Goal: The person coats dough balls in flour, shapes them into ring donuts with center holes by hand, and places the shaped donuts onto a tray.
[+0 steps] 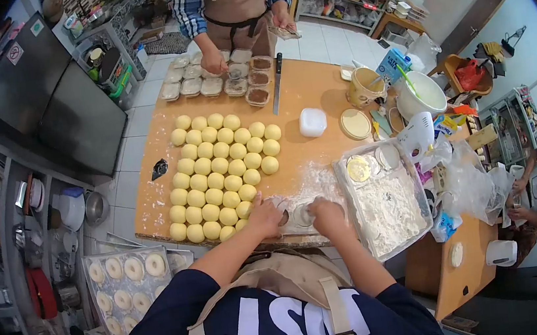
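My left hand rests at the front edge of the table, right beside the dough balls. Its fingers look spread, and a small dark-edged round shape lies by the thumb. Close to it, my right hand is curled at the edge of a pale round piece on the floured surface; what its fingers hold is too small to make out. Several rows of smooth yellow dough balls fill the table's left part. To the right of my right hand stands a plastic tray of flour with a yellow dough disc in it.
Across the table, another person handles lidded plastic tubs. A long knife lies beside these. A white tub, a bucket and a mixing bowl stand farther right. Ring-shaped dough fills a tray lower left.
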Tool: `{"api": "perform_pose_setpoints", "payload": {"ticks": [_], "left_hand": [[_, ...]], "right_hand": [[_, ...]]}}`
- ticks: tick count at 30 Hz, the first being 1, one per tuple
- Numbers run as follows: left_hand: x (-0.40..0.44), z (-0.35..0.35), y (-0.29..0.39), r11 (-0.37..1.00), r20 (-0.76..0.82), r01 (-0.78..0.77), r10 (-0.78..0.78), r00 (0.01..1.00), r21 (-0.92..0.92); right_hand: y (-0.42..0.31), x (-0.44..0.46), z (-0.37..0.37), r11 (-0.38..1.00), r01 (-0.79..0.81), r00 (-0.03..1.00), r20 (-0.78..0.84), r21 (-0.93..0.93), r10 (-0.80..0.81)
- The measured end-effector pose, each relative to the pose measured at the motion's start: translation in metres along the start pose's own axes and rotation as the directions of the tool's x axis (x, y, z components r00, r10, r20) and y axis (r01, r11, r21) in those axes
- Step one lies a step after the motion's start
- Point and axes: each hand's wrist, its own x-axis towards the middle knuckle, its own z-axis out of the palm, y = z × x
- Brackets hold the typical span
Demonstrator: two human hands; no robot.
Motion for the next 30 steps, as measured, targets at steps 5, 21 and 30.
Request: {"api": "perform_pose_setpoints", "payload": {"ticks": [5,21,30], "left_hand": [[0.001,-0.003,0.001,1.0,0.052,0.008,-0.007,0.999,-0.016],[-0.001,-0.001,-0.001,1.0,-0.028,-0.008,0.007,1.0,-0.019],[0.001,0.004,-0.002,0.999,-0.018,0.001,-0.002,1.0,-0.053]], "right_hand": [[-0.016,-0.001,0.008,0.999,0.046,0.999,0.025,-0.026,-0.045],[-0.011,0.005,0.008,0.998,0.053,0.998,-0.024,0.02,-0.052],[0.0,0.006,-0.006,0.999,0.034,0.999,-0.027,-0.034,-0.035]]}}
